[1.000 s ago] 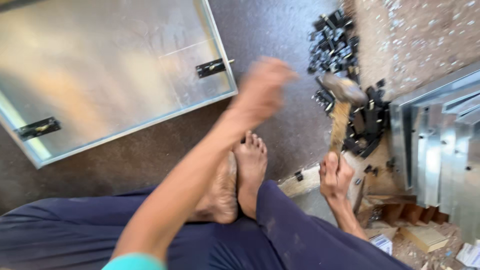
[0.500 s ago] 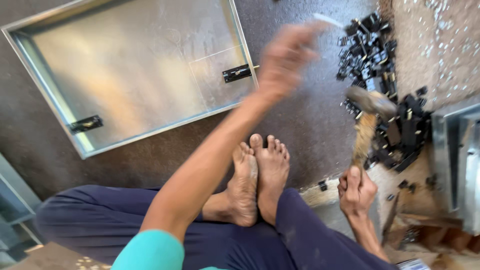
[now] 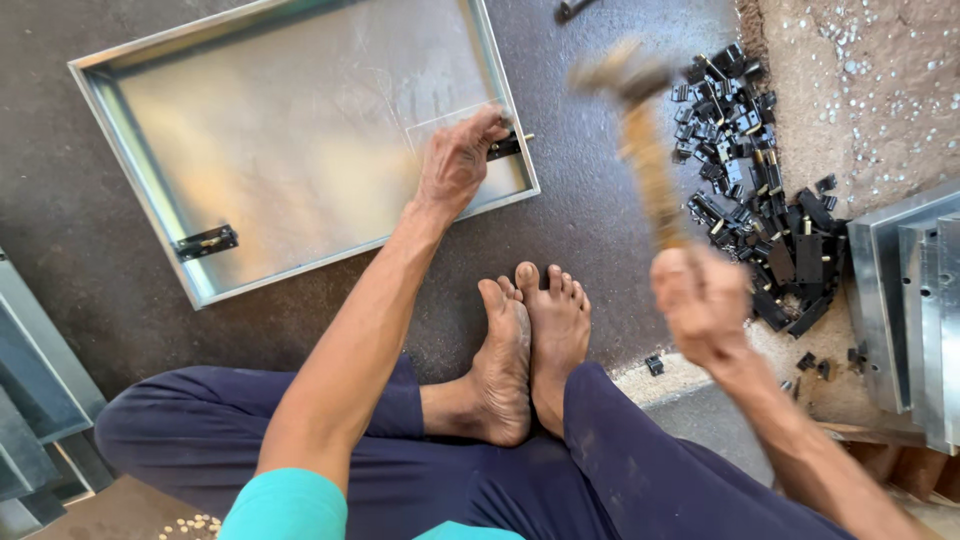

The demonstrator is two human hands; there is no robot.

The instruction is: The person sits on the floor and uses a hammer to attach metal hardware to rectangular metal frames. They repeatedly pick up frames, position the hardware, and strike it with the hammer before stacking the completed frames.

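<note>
left hand [image 3: 455,165] pinching the black latch [image 3: 505,147] on the metal tray's [image 3: 300,140] right rim, right hand [image 3: 703,300] clenched on a raised, blurred hammer [image 3: 640,130] beside piled black latches [image 3: 765,190]; a mis-aimed blow risks fingers.

Bare dark floor [image 3: 610,200] lies open between the shallow galvanised sheet-metal tray [image 3: 300,130] at ten o'clock and the heap of small black metal hinges [image 3: 760,190] at two; stacked grey metal panels [image 3: 915,300], seemingly, close three o'clock.
</note>
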